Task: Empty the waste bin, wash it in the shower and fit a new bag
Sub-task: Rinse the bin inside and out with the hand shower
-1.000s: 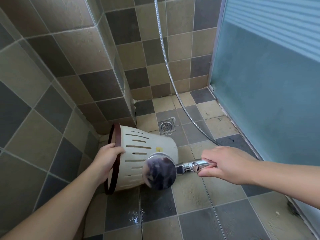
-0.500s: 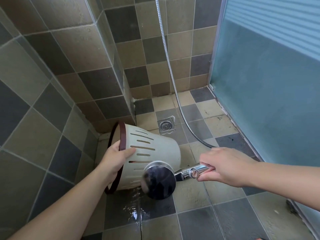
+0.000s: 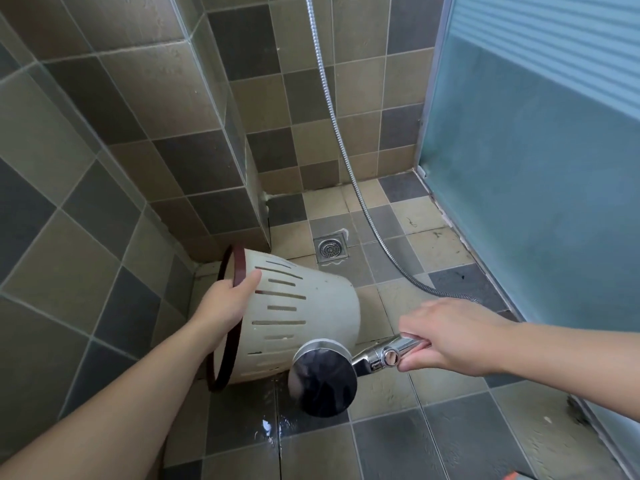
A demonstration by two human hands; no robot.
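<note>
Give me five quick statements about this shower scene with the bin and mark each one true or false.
1. The left hand grips the bin at its dark rim. True.
2. The bin stands upright on the floor. False: it is tipped on its side, with the open end toward the left wall.
3. The right hand holds the shower head by its chrome handle. True.
4. The floor drain is covered by the bin. False: the drain lies uncovered on the floor beyond the bin.
5. A new bag is fitted in the bin. False: no bag shows at the rim or through the slots.
</note>
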